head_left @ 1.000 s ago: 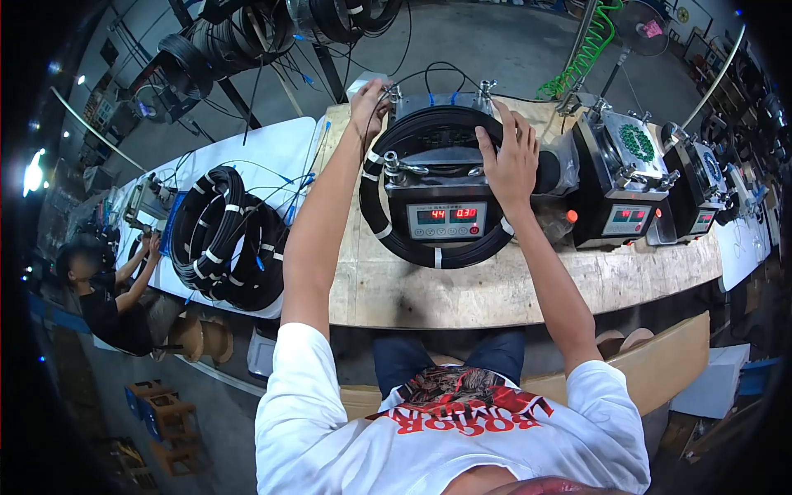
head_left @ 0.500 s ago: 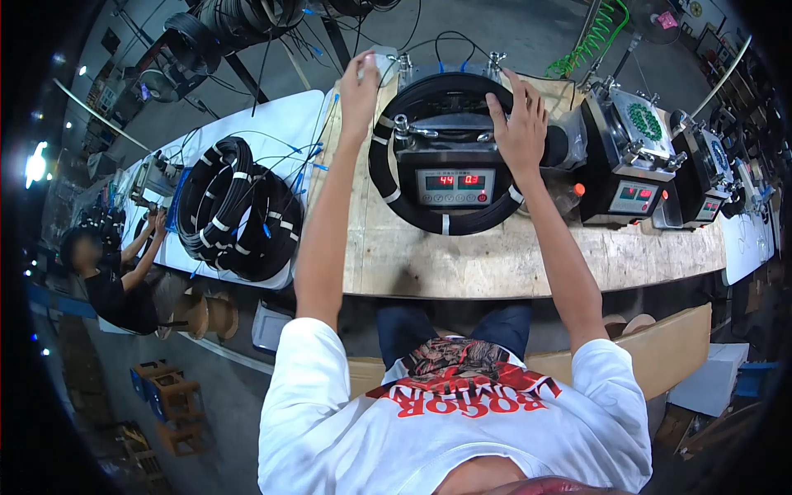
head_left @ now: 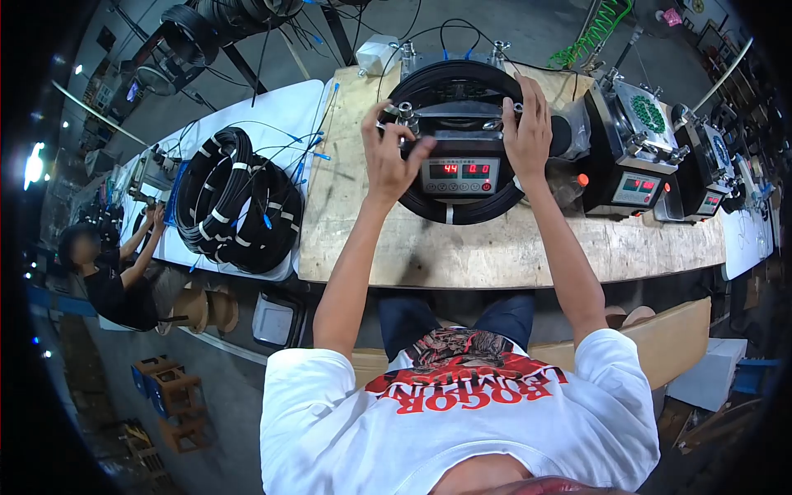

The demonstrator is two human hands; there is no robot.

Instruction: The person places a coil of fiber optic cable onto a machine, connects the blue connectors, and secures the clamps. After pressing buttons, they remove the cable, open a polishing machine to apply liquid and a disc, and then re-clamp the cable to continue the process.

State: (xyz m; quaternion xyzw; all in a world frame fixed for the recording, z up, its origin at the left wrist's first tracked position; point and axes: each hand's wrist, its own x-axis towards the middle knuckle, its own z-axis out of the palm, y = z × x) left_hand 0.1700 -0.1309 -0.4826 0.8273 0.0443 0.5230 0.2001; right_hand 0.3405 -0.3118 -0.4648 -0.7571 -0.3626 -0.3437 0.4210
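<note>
A black machine with a lit red display stands on the plywood bench in front of me, a coil of black cable with white ties looped around it. My left hand is at the machine's front left corner, thumb and fingers apart around the metal clamp knob. At the front right corner is my right hand, fingers stretched toward the back over the coil's right side. Its thumb lies beside the right clamp, which the hand partly hides. The display reads 44 and 0.0.
More black cable coils lie on the white table to the left, where another person works. Two similar machines stand right, one with a green-dotted plate. A bottle with an orange cap and a white box are on the bench.
My left hand has come from beside the white box at the back down to the machine's front left clamp. The right hand stays near the right corner. The display's right number dropped from 0.3 to 0.0.
</note>
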